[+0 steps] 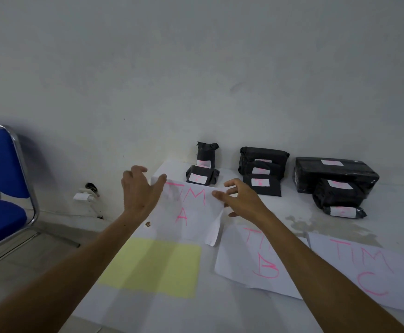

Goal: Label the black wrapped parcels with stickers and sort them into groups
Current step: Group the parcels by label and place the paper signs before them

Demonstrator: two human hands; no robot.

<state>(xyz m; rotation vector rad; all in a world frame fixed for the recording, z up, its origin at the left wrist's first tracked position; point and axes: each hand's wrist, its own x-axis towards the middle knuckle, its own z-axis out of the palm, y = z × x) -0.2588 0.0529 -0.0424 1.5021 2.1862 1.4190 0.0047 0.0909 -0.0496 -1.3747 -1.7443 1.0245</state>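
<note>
The big parcel [335, 173] at the wall on the worktop [280, 207] looks heavy; hold both ends. Small parcels [202, 177] look light. Both hands, left [139, 188] and right [240, 199], pinch the floppy paper sign [191, 212].

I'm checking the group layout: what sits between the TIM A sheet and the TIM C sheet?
In the head view, the TIM B sheet lies between the TIM A sheet and the TIM C sheet, partly covered by the right forearm.
</note>
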